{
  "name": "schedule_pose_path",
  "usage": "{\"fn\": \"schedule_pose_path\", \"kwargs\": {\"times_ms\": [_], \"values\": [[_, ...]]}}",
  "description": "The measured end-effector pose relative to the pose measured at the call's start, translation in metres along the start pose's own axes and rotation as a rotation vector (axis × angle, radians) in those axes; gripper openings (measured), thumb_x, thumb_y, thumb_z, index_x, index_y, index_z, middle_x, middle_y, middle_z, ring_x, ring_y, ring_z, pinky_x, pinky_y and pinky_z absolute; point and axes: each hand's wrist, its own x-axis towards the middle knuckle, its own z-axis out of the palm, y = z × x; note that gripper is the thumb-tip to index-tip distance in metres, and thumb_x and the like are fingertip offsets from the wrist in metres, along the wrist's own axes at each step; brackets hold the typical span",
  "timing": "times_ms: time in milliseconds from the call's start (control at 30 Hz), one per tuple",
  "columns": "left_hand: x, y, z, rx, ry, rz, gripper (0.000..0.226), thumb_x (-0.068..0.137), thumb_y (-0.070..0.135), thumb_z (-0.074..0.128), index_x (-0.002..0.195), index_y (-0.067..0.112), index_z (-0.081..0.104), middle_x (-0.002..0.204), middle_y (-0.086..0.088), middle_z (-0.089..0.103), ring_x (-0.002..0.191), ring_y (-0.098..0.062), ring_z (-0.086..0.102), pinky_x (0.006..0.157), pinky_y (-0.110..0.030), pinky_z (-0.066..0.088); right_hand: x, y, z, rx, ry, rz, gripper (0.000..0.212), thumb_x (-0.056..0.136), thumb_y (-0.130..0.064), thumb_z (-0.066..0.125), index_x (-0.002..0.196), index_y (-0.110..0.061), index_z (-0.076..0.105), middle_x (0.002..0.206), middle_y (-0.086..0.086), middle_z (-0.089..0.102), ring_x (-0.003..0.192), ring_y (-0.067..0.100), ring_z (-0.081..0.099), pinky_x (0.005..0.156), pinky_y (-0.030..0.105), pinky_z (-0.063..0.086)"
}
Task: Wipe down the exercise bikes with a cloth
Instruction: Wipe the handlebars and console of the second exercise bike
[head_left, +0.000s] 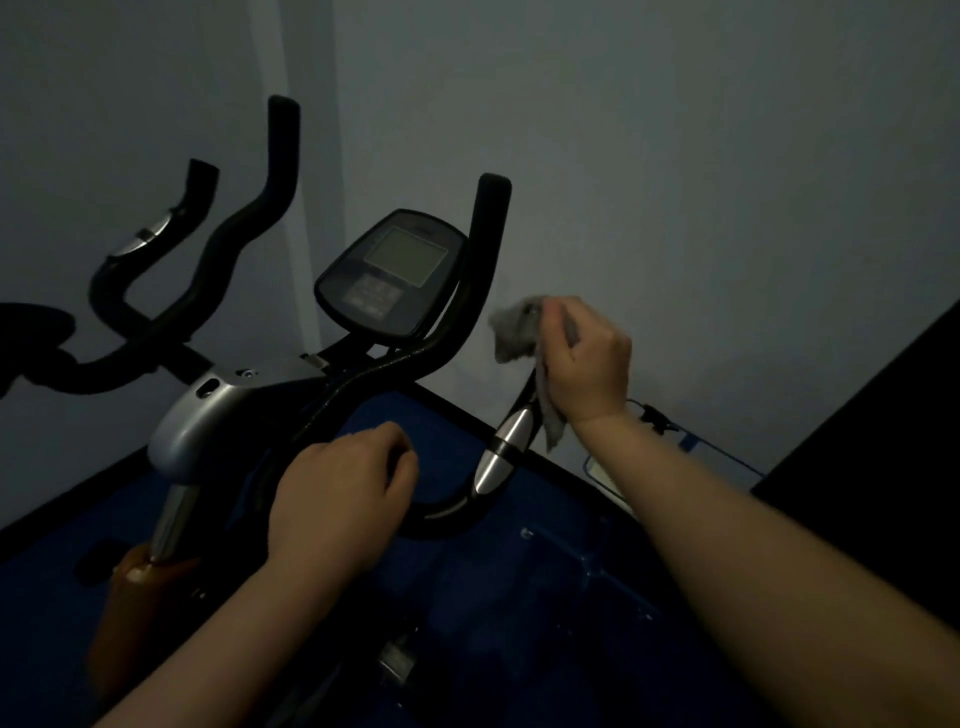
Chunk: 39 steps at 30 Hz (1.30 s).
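Observation:
An exercise bike (208, 415) with a silver stem stands in front of me in dim light. Its console (392, 273) with a grey screen tilts toward me. My right hand (587, 358) holds a grey cloth (517, 332) wrapped around the upper end of the right handlebar (506, 447), above its silver sensor grip. Part of the cloth hangs below my wrist. My left hand (343, 493) is closed on the black bar near the bike's middle.
A second bike's black handlebars (244, 223) rise at the left. Grey walls meet in a corner behind the console. The floor (519, 623) is blue. A dark panel (883, 441) stands at the right, with a cable (654, 415) by the wall.

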Motion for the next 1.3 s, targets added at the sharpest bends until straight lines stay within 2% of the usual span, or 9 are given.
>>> {"fn": "schedule_pose_path", "kwargs": {"times_ms": [100,200,367,600,667,800,967,1100,1300], "values": [[0.001,0.0,0.003,0.029,0.015,-0.031,0.015,0.088,0.041,0.048,0.084,0.03,0.058,0.076,0.006,0.068,0.068,-0.021,0.063,0.053,-0.029,0.03,-0.015,-0.028,0.014,0.327,0.264,0.556,0.026,0.097,-0.035,0.045,0.099,-0.018,0.064,0.09,0.005,0.069,0.081,0.019,0.066,0.07,0.039,0.057],[0.003,-0.001,0.005,0.03,0.016,-0.05,0.016,0.088,0.043,0.047,0.083,0.032,0.056,0.076,0.008,0.067,0.069,-0.02,0.062,0.053,-0.029,0.032,-0.039,-0.047,0.023,0.385,0.34,0.739,0.035,0.097,-0.038,0.043,0.127,-0.022,0.051,0.118,0.0,0.063,0.104,0.012,0.061,0.087,0.024,0.05],[0.003,-0.003,0.007,0.023,0.031,-0.045,0.015,0.087,0.044,0.047,0.082,0.034,0.055,0.067,0.012,0.061,0.057,-0.011,0.05,0.047,-0.026,0.03,-0.076,-0.064,0.023,0.472,0.238,0.902,0.039,0.099,-0.035,0.038,0.132,-0.015,0.042,0.123,0.009,0.06,0.108,0.016,0.059,0.093,0.032,0.047],[0.004,-0.001,0.007,0.036,0.054,-0.075,0.011,0.086,0.041,0.05,0.08,0.033,0.056,0.06,0.013,0.053,0.054,-0.01,0.05,0.045,-0.024,0.027,-0.075,-0.06,0.026,0.36,0.208,0.702,0.045,0.1,-0.036,0.035,0.143,-0.026,0.028,0.139,-0.004,0.04,0.123,0.007,0.044,0.094,0.013,0.037],[0.001,-0.001,0.005,-0.016,0.1,-0.09,0.008,0.086,0.039,0.051,0.083,0.033,0.056,0.066,0.014,0.056,0.059,-0.012,0.054,0.049,-0.026,0.03,-0.11,-0.065,0.023,0.258,0.079,0.602,0.05,0.099,-0.04,0.031,0.146,-0.026,0.02,0.149,0.0,0.028,0.129,0.005,0.033,0.106,0.024,0.035],[-0.007,0.002,-0.001,-0.277,0.308,-0.057,0.011,0.088,0.025,0.051,0.093,0.027,0.061,0.081,0.014,0.06,0.069,-0.004,0.056,0.058,-0.021,0.039,-0.115,-0.05,-0.006,-0.185,-0.3,-0.097,0.042,0.096,-0.028,0.039,0.129,-0.007,0.052,0.142,0.01,0.045,0.139,0.023,0.026,0.119,0.042,0.005],[-0.034,-0.019,-0.008,-0.131,0.527,-0.143,0.018,0.084,0.011,0.049,0.096,0.013,0.063,0.087,-0.003,0.064,0.079,-0.021,0.058,0.067,-0.041,0.046,-0.099,-0.039,-0.031,-0.296,-0.685,-0.66,0.046,0.092,-0.041,0.044,0.122,-0.009,0.057,0.117,0.009,0.061,0.116,0.027,0.052,0.11,0.041,0.03],[-0.045,-0.034,-0.004,-0.03,0.521,-0.326,0.018,0.088,0.012,0.048,0.099,0.011,0.062,0.093,-0.007,0.063,0.085,-0.025,0.057,0.07,-0.039,0.042,-0.087,-0.082,0.007,-0.47,-0.868,-0.589,0.042,0.096,-0.049,0.035,0.094,-0.013,0.056,0.08,0.004,0.06,0.067,0.021,0.057,0.06,0.031,0.036],[-0.047,-0.036,-0.001,-0.119,0.589,-0.386,0.019,0.091,0.021,0.041,0.096,0.017,0.059,0.09,0.0,0.061,0.079,-0.018,0.056,0.066,-0.041,0.046,-0.088,-0.084,0.024,-0.398,-1.018,-0.516,0.038,0.098,-0.045,0.028,0.116,-0.014,0.041,0.102,0.006,0.06,0.07,0.022,0.054,0.045,0.03,0.017]]}}
